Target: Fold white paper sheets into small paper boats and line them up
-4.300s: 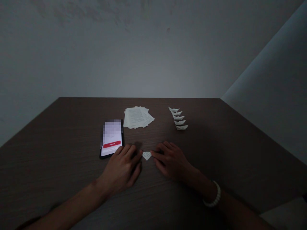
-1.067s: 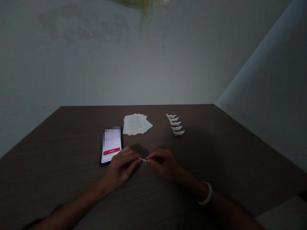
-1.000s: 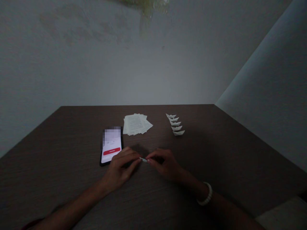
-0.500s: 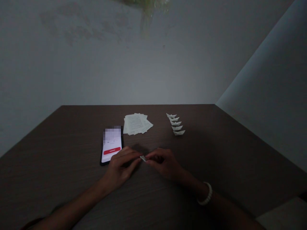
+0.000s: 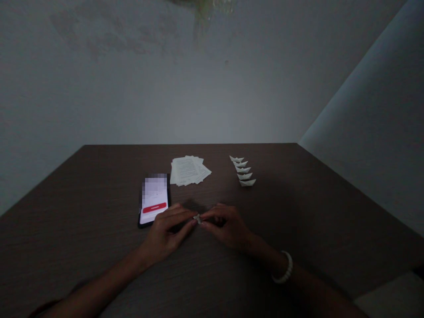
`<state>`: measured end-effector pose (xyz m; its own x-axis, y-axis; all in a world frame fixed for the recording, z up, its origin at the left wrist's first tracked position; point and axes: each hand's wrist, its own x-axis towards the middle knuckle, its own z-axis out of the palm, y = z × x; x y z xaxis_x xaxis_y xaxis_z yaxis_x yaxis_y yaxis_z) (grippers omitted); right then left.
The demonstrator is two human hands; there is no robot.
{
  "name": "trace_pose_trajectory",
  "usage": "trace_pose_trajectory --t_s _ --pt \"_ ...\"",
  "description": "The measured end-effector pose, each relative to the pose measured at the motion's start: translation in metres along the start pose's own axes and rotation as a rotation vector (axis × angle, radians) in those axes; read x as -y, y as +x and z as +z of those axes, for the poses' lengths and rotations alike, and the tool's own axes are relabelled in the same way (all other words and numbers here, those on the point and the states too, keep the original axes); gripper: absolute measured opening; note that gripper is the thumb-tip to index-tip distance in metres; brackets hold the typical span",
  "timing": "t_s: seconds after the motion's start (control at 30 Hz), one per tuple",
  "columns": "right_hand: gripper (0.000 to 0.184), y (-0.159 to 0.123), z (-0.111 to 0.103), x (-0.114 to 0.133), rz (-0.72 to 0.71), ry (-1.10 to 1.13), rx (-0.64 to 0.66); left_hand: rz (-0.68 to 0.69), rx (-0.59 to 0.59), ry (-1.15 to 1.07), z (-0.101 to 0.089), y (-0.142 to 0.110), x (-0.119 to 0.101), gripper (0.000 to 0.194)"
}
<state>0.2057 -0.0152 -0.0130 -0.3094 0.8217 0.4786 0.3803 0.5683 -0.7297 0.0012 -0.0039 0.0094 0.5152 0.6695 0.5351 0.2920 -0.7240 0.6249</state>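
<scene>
Between my two hands is a small folded piece of white paper [image 5: 198,218], mostly covered by fingertips. My left hand [image 5: 167,230] pinches its left side between thumb and fingers. On the other side, my right hand [image 5: 228,226] pinches it the same way, with a pale bead bracelet [image 5: 287,267] on the wrist. Both hands are closed and held low over the brown table [image 5: 205,282]. Beyond my right hand, several small white paper boats [image 5: 245,170] stand in a row.
A phone [image 5: 154,216] with a lit screen and a red button lies just behind my left hand. Further back, a loose stack of printed paper sheets [image 5: 188,171] rests on the table. A grey wall [image 5: 198,101] rises behind the table's far edge.
The folded paper between my fingertips has changed shape slightly and shows a more crumpled outline. My hands have hardly moved.
</scene>
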Motion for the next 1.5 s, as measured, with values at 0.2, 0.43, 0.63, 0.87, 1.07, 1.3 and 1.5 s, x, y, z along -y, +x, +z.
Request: trace_pose_trajectory --t_s 0.2,0.43,0.63,0.87,1.07,1.3,1.5 --pt "0.015 -0.001 0.000 0.001 -0.025 -0.038 -0.025 0.027 -0.016 0.048 0.001 0.000 -0.001 0.020" --pt "0.020 -0.003 0.002 -0.004 -0.065 -0.128 0.001 0.068 0.020 0.138 0.006 -0.003 0.003 0.016" --pt "0.016 -0.004 0.003 -0.003 -0.026 -0.191 0.040 0.111 0.020 0.198 0.009 -0.004 0.007 0.018" --pt "0.017 -0.003 0.001 -0.003 -0.098 -0.316 0.103 0.163 0.040 0.234 0.010 -0.005 0.007 0.019" --pt "0.020 -0.004 -0.003 -0.002 -0.071 -0.398 0.185 0.135 0.078 0.261 0.013 -0.006 0.011 0.020" --pt "0.022 -0.006 -0.012 -0.002 -0.099 -0.444 0.257 0.155 0.150 0.286 0.011 -0.006 0.008 0.019" --pt "0.025 -0.007 -0.016 -0.004 -0.137 -0.479 0.297 0.191 0.251 0.321 0.004 -0.003 0.003 0.024"
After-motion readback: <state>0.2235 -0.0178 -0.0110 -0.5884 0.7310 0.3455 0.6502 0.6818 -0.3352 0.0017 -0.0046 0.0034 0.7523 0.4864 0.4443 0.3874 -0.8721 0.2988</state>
